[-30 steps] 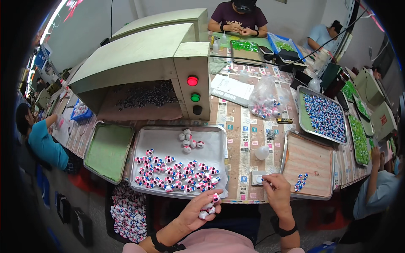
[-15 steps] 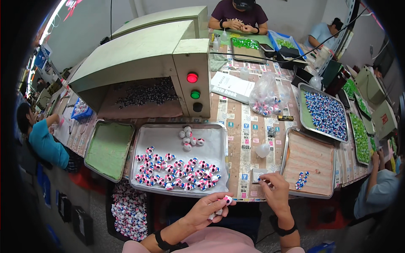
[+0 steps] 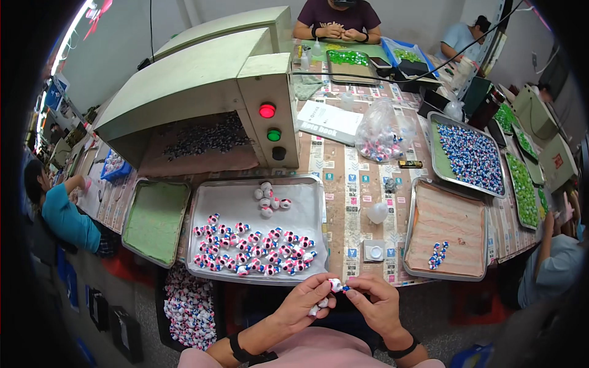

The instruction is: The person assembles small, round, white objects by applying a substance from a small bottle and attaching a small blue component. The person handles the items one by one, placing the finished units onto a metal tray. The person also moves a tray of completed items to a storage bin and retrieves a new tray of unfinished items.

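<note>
My left hand (image 3: 305, 299) and my right hand (image 3: 375, 299) meet just below the table's front edge, both pinching one small white round piece (image 3: 335, 284) with a blue bit at its side. The left hand also cups a few more white pieces (image 3: 318, 308) in its palm. Right above the hands lies a metal tray (image 3: 313, 202) with several rows of small white, pink and blue figures (image 3: 251, 242) and a little cluster of plain white pieces (image 3: 269, 199) near its far edge.
A wood-lined tray (image 3: 451, 214) with a small heap of blue bits (image 3: 437, 254) sits at the right. An empty green-lined tray (image 3: 156, 221) is at the left, a green conveyor machine (image 3: 202, 80) behind. A bin of figures (image 3: 187, 306) stands below. Other people work around the table.
My right hand has come from the table edge near the wood-lined tray over to my left hand. Both now hold the white piece that the left hand held alone.
</note>
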Demonstrator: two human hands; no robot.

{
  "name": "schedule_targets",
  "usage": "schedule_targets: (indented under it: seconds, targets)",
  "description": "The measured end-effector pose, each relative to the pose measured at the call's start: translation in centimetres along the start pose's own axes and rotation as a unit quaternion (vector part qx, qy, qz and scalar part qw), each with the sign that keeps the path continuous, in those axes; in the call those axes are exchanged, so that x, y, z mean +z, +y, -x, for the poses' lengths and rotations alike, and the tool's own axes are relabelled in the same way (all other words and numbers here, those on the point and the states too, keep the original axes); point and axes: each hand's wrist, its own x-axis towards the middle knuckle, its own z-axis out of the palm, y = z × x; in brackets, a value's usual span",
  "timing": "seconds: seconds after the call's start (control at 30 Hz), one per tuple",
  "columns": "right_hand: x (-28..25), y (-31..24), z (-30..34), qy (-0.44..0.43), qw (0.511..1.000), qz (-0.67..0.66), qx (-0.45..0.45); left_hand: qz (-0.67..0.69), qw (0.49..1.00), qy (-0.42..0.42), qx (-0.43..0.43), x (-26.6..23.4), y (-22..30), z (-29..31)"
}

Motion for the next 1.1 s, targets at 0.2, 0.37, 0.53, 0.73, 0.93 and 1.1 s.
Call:
schedule_targets:
  seconds: [0.2, 0.37, 0.53, 0.73, 0.93, 1.1]
  targets:
    - [0.3, -0.3, 0.0, 0.015, 0.999, 0.037, -0.02, -0.007, 1.0, 0.012, -0.004, 0.3, 0.0, 0.1]
    - [0.3, -1.1, -0.2, 0.014, 0.991, 0.116, -0.063, -0.024, 1.0, 0.01, 0.004, -0.2, -0.3, 0.3]
    - [0.1, -1.0, -0.1, 0.016, 0.994, 0.087, -0.06, -0.057, 0.998, 0.008, 0.007, -0.4, -0.3, 0.3]
    - [-1.1, -0.7, -0.9, -0.069, 0.992, 0.073, -0.076, -0.117, 0.992, 0.053, 0.02, 0.6, 0.7, 1.1]
    - [-7.6, 0.3, -2.6, 0.193, 0.92, 0.329, -0.091, -0.231, 0.927, 0.18, 0.233, -1.5, 5.8, 1.8]
    - [-15.1, 3.5, -2.9, 0.273, 0.825, 0.495, 0.002, -0.493, 0.725, 0.315, 0.363, -6.1, 12.4, 3.1]
